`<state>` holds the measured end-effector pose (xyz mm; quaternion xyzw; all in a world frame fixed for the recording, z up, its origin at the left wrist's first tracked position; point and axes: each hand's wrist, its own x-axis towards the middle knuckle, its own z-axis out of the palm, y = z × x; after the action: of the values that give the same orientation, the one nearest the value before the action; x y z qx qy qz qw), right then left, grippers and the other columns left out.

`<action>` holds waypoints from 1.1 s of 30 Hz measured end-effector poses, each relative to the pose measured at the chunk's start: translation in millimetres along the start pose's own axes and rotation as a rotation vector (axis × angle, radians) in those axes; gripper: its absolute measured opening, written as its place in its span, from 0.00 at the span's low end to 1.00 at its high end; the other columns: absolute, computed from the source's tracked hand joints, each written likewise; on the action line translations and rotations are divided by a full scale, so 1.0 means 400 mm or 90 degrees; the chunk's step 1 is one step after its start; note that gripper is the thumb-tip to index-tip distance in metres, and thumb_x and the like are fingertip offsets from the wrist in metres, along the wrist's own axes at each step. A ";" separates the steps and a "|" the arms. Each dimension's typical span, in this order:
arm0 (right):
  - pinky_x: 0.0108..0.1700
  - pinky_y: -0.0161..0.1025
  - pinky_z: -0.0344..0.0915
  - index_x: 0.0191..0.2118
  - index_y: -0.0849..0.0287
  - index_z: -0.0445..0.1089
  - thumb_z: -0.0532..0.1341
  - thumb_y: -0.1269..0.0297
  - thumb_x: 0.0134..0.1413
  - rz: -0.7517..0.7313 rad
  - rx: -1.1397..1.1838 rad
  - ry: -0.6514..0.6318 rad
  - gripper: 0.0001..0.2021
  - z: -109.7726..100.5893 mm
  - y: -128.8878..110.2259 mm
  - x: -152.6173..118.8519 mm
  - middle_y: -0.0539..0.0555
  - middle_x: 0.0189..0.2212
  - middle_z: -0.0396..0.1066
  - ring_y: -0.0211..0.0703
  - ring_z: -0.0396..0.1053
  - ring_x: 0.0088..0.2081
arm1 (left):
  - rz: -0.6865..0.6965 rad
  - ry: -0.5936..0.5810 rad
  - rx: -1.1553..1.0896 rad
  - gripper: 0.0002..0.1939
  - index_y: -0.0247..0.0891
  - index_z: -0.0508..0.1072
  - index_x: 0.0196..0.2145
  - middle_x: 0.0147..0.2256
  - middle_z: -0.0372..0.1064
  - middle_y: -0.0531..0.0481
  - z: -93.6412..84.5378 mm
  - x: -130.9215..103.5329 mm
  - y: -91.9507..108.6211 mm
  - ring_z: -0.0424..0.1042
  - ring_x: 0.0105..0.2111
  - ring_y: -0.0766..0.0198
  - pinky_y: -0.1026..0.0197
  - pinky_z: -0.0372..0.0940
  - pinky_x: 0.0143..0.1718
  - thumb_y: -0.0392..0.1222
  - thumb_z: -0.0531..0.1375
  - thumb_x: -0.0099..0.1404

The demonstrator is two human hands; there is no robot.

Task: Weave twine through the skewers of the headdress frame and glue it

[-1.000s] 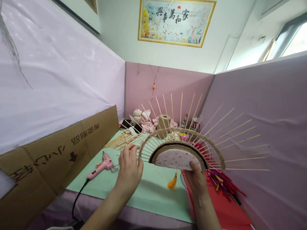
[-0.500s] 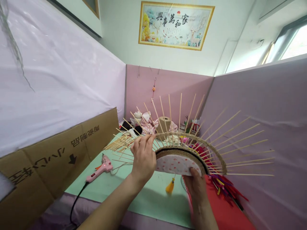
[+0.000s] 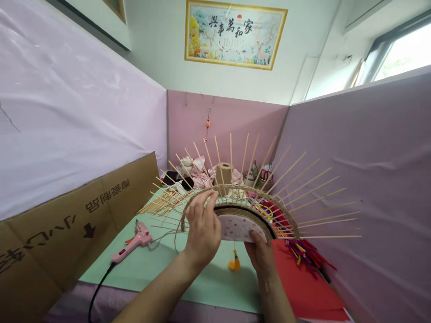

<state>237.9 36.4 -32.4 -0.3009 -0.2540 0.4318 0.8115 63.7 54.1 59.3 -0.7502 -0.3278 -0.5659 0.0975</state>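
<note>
Held up over the table is a fan-shaped craft piece (image 3: pixel 242 228): a half-round base covered in white cloth with pinkish-red dots, with thin wooden sticks (image 3: pixel 230 157) radiating outward. A twine band (image 3: pixel 283 204) arches across the sticks. My left hand (image 3: pixel 204 222) is closed at the band's left part, its fingertips on the twine; its palm side is hidden. My right hand (image 3: pixel 261 253) grips the base from below on the right, thumb on the dotted cloth. A yellow tassel (image 3: pixel 235 263) hangs under the base.
A pink glue gun (image 3: pixel 133 242) lies on the green mat (image 3: pixel 161 273), its black cord running off the front. Loose sticks (image 3: pixel 161 202), a twine roll (image 3: pixel 224 173) and cloth scraps lie behind. Red sheets (image 3: pixel 303 282) and coloured pipe cleaners (image 3: pixel 308 258) are at right; a cardboard panel (image 3: pixel 77 224) stands left.
The view has shifted, and the piece and both hands appear further left. More of the twine band's left end shows beside my left hand. Both hands keep hold of the piece.
</note>
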 end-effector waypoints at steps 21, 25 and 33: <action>0.56 0.57 0.63 0.44 0.52 0.72 0.69 0.60 0.39 -0.062 0.011 0.033 0.21 -0.007 -0.005 0.030 0.52 0.42 0.77 0.49 0.73 0.47 | -0.141 0.132 0.007 0.08 0.39 0.69 0.41 0.41 0.69 0.45 -0.007 -0.034 -0.145 0.67 0.46 0.56 0.50 0.58 0.51 0.39 0.57 0.64; 0.57 0.56 0.62 0.44 0.53 0.72 0.70 0.61 0.38 -0.059 0.017 0.035 0.22 -0.006 -0.004 0.035 0.52 0.42 0.77 0.49 0.72 0.48 | -0.192 0.085 0.018 0.08 0.40 0.70 0.38 0.38 0.71 0.47 0.008 -0.033 -0.181 0.68 0.43 0.55 0.52 0.57 0.48 0.45 0.59 0.63; 0.59 0.56 0.60 0.42 0.54 0.73 0.68 0.58 0.41 -0.054 -0.008 0.016 0.18 -0.020 -0.009 0.045 0.52 0.41 0.77 0.50 0.71 0.50 | -0.208 0.083 0.042 0.10 0.38 0.68 0.40 0.39 0.66 0.44 0.007 -0.020 -0.180 0.63 0.43 0.54 0.51 0.57 0.48 0.47 0.55 0.65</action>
<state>254.0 48.0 -32.7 -0.3006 -0.2593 0.3913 0.8302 21.3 107.7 34.8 -0.6448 -0.4569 -0.6108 0.0499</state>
